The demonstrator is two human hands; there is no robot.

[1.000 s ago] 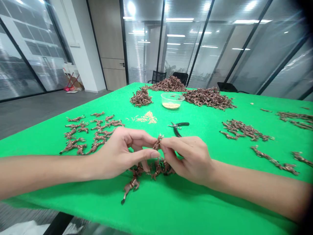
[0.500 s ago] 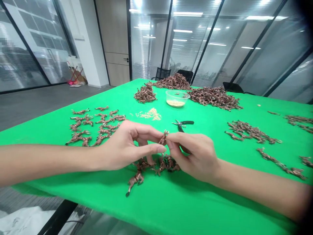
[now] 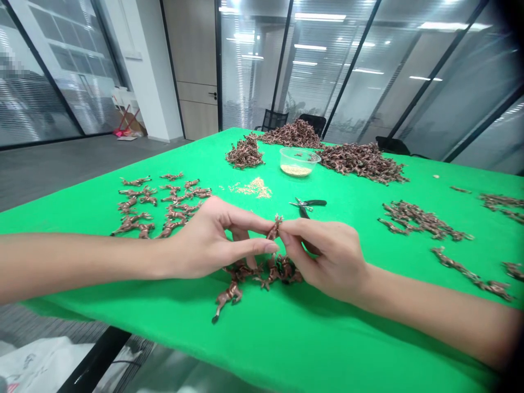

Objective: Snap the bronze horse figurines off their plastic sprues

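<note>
Between both hands, above the green table, is a small brown deer figurine (image 3: 273, 230) with its antlered head up. My left hand (image 3: 221, 237) grips it between thumb and fingertips. On its right side, my right hand (image 3: 327, 251) pinches at the figurine's head with thumb and forefinger; whether a tiny piece sits in that pinch is too small to tell. Below the hands lie several more brown figurines (image 3: 227, 297), partly hidden by the fingers. Black-handled pliers (image 3: 305, 205) lie behind my right hand, jaws toward the left.
On the green cloth (image 3: 164, 316), a clear bowl (image 3: 300, 162) holds small beige pieces, with a loose beige pile (image 3: 257, 188) beside it. Large figurine heaps (image 3: 360, 162) stand at the back. Other figurines lie at the left (image 3: 135, 218) and right (image 3: 421, 219).
The view has shifted slightly, moving the table and left forearm a little up in the picture. Both hands keep the same hold on the figurine.
</note>
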